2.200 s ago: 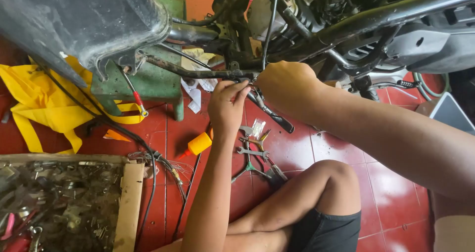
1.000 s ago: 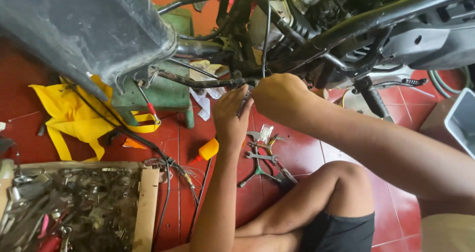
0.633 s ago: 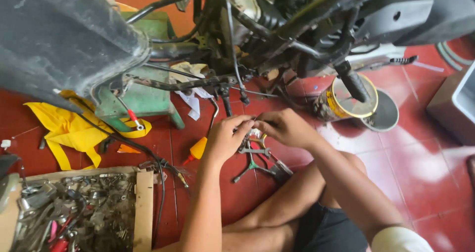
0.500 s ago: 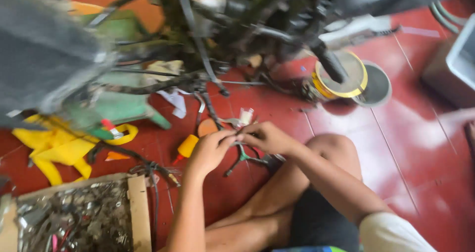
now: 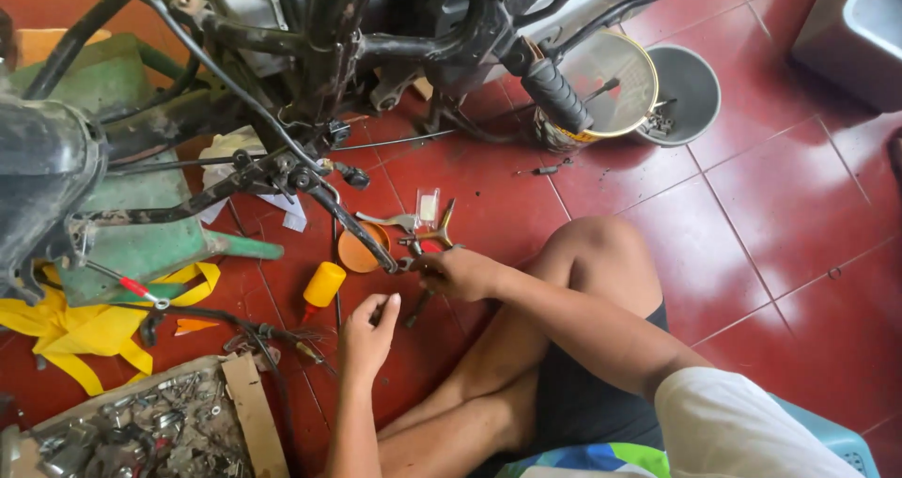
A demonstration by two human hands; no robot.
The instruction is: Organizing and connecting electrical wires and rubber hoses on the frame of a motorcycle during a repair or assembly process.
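a small metal tool (image 5: pixel 412 264) is pinched by the right hand (image 5: pixel 458 273); the left hand (image 5: pixel 368 325) hangs half-open, empty; the tool could be dropped among the floor clutter.

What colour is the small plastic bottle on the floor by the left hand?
Yellow, with a red tip: the small plastic bottle lies on the red tiled floor, clearest in the head view.

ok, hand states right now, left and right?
Left hand: open, fingers loosely curled, holding nothing, hovering over the red floor.
Right hand: closed on a small metal tool among the tools on the floor.
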